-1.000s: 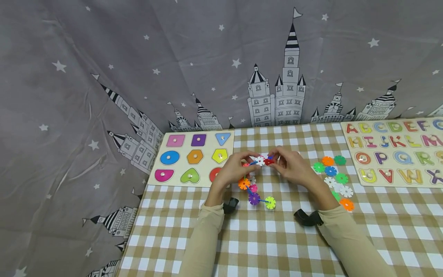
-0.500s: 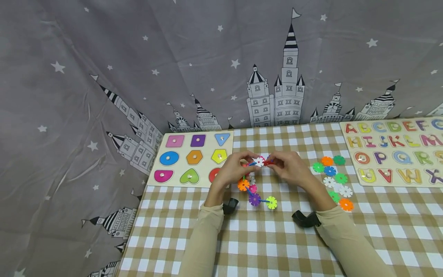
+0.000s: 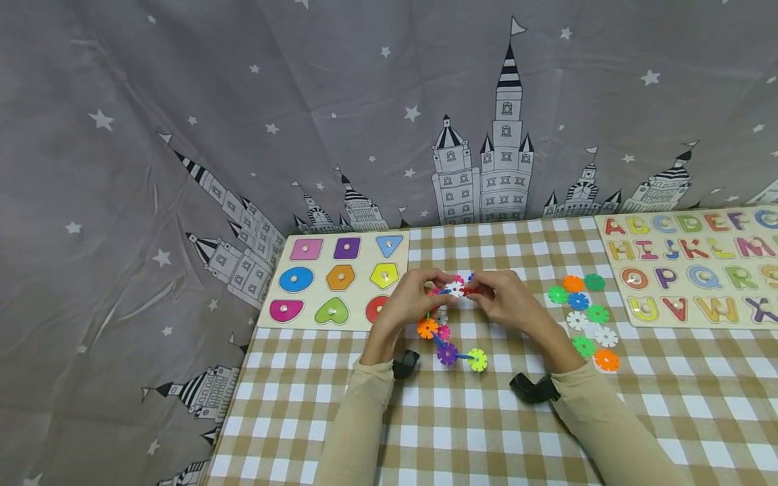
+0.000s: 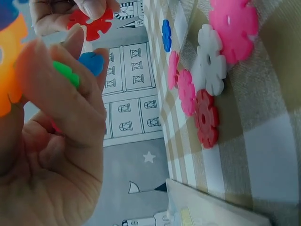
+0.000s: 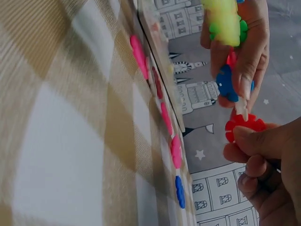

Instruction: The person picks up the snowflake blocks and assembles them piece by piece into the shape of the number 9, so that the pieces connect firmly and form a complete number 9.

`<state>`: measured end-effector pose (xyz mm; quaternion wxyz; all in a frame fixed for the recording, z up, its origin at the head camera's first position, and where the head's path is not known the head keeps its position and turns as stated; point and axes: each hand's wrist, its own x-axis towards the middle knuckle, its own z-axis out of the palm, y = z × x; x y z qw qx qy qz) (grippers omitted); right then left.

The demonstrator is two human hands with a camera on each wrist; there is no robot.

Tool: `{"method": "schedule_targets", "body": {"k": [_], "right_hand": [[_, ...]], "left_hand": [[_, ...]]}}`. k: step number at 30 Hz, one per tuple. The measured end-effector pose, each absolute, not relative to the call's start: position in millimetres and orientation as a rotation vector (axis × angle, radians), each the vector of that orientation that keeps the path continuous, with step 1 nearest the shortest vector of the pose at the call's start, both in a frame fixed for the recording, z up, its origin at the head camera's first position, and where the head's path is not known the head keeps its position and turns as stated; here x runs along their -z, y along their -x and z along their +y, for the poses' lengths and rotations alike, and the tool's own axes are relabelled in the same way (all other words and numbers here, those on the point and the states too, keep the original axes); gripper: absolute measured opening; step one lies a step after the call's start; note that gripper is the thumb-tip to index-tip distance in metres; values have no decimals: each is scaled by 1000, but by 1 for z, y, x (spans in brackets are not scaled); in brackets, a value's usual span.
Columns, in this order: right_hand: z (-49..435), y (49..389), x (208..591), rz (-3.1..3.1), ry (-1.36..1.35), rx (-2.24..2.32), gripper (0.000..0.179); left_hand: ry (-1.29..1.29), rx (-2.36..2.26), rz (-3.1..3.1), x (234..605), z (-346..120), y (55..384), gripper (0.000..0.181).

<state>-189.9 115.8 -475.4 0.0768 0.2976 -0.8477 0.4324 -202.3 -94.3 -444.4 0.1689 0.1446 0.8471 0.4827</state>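
My left hand (image 3: 408,300) holds a string of interlocked plastic snowflake discs, its fingertips at a white disc (image 3: 454,289). The rest of the string hangs below that hand, with an orange disc (image 3: 427,328), a purple disc (image 3: 447,353) and a yellow-green disc (image 3: 477,360) at its end. My right hand (image 3: 510,300) pinches a red snowflake disc (image 5: 244,126) between thumb and fingers. In the right wrist view the red disc meets the white one's edge. Green (image 4: 66,74) and blue (image 4: 91,62) discs of the string show between the left fingers.
Loose discs, such as an orange one (image 3: 606,360) and a blue one (image 3: 578,301), lie right of the right hand. More lie behind the hands, including a pink one (image 4: 233,30). A shape puzzle board (image 3: 319,277) is at left, a letter board (image 3: 656,292) at right.
The red disc has turned from nearly face-on to edge-on in the head view, against the white disc. Both hands have shifted only slightly, and the string's lower end sways a little.
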Motion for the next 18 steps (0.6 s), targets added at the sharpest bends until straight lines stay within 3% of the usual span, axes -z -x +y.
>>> {"method": "schedule_targets", "body": {"k": [14,18], "right_hand": [[115,191,475,-2561,-722,-1350,13],[121,196,481,-2704,-614,-1299,20]], "left_hand": [[-417,-1315,2460,443,-95,202,29],[-389,-1263,2517,446,-97,202,30]]}}
